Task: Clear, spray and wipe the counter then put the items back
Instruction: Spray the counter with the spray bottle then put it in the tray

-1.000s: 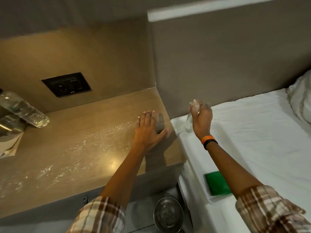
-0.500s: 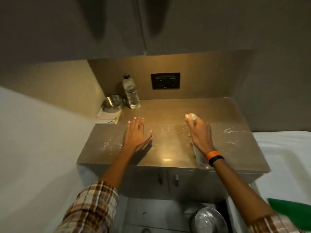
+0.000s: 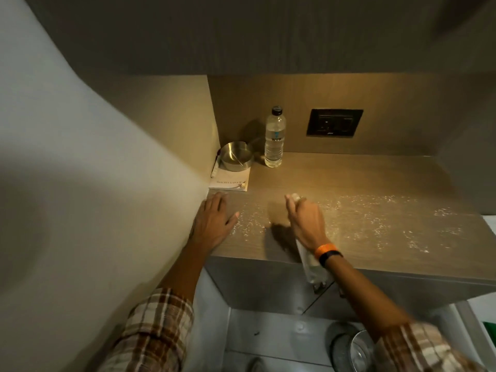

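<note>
The wooden counter (image 3: 375, 178) carries white spray droplets (image 3: 362, 202) across its front half. My right hand (image 3: 306, 221) is shut on a clear spray bottle (image 3: 311, 261), held over the counter's front middle with the nozzle pointing away and the body hanging past the front edge. My left hand (image 3: 214, 221) lies flat, fingers apart, on the counter's front left corner beside the wall. At the back left stand a clear water bottle (image 3: 274, 140) and a steel bowl (image 3: 236, 155) resting on a white booklet (image 3: 230, 181).
A dark wall socket (image 3: 335, 122) sits on the back panel. A pale wall (image 3: 94, 183) closes the left side and a cabinet underside hangs overhead. Below, a round steel bin (image 3: 354, 353) stands on the floor at lower right, with a green item (image 3: 489, 328) at the right edge.
The view has swung left from the bed to the counter. My right hand with the spray bottle moved left across the counter, and my left hand slid to the left corner. More droplets lie on the surface.
</note>
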